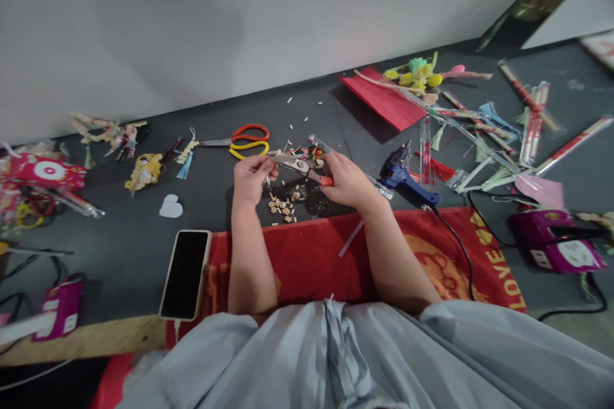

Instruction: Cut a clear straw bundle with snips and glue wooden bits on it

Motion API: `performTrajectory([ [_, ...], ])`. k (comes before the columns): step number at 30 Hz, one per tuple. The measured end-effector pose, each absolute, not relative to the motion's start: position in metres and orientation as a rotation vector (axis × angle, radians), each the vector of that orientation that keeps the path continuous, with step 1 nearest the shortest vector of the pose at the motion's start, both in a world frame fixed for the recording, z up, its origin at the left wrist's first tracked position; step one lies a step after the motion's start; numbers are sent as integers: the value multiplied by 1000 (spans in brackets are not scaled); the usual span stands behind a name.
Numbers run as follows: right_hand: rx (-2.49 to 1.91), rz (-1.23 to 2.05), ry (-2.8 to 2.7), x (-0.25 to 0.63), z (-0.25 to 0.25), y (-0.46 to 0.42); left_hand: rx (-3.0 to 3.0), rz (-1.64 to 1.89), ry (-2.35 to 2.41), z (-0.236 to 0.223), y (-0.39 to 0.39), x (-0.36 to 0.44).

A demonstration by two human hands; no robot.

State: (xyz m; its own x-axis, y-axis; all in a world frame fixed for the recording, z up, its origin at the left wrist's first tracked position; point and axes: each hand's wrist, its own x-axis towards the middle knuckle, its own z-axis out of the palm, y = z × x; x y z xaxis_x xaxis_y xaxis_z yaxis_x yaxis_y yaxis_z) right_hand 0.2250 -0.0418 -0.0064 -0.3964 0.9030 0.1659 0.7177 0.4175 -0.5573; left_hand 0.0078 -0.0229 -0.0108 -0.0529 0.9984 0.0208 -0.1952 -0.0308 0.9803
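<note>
My right hand (pixel 351 182) is closed around the orange-red handles of a pair of metal shears (pixel 290 162), whose blades point left. At the blade tips my left hand (pixel 249 180) pinches something thin and pale, mostly hidden by the fingers. Beneath the hands lies a scatter of small cut wood-coloured bits (pixel 282 206). Just behind the shears is a small multicoloured item (pixel 314 151), partly covered by my right hand. Scissors (pixel 240 140) with one orange and one yellow handle rest on the table beyond my left hand.
A blue glue gun (pixel 405 177) lies right of my right hand, its cord crossing a red towel (pixel 314 268). A phone (pixel 186 275) is at front left. Red paper (pixel 384 99), wrapped sticks (pixel 535 121) and purple boxes (pixel 551 243) occupy the right. A wall (pixel 240 19) borders the table's back.
</note>
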Motion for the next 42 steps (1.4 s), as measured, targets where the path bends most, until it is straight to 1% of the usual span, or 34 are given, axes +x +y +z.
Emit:
performTrajectory([
  [8,-1365,590,-2235,227,-3,-43,1046,1316,989,-9,-24,10],
  [16,-1376,644,-2235,225,-3,-43,1059,1334,1033,-9,-24,10],
  [26,-1525,664,-2201,220,1,-45,1095,1315,1063,-12,-24,8],
  [36,-1623,621,-2191,214,4,-48,1126,1312,1093,-13,-23,9],
  [42,-1648,543,-2164,209,1,-47,1060,1411,1198,-10,-21,14],
])
